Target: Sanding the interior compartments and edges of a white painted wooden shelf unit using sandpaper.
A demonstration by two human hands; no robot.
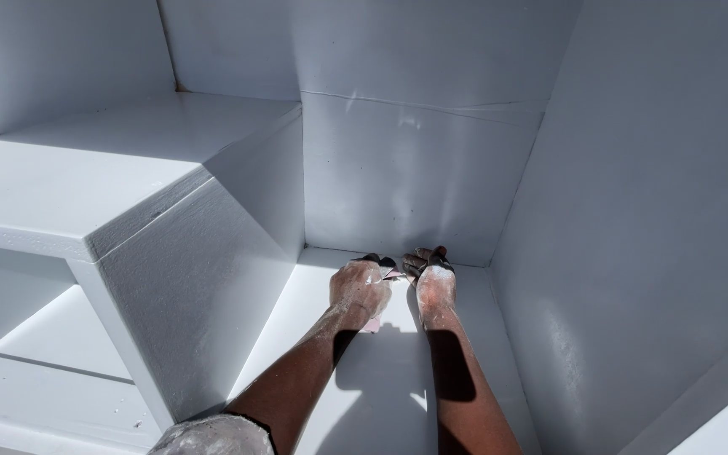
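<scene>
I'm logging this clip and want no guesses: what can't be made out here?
Head view:
- What the left hand grips: hidden by the hand.
- Fingertips of the right hand: curled under, against the floor.
- The pinkish scrap below the left wrist: too small.
- The arms: cut off by the bottom edge.

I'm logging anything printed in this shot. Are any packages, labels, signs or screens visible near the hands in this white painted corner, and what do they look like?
None in view: no package, label, sign or screen.
Only the left hand and right hand, both dusted white, pressing a small pale sheet onto the white floor panel at the foot of the back wall.
</scene>
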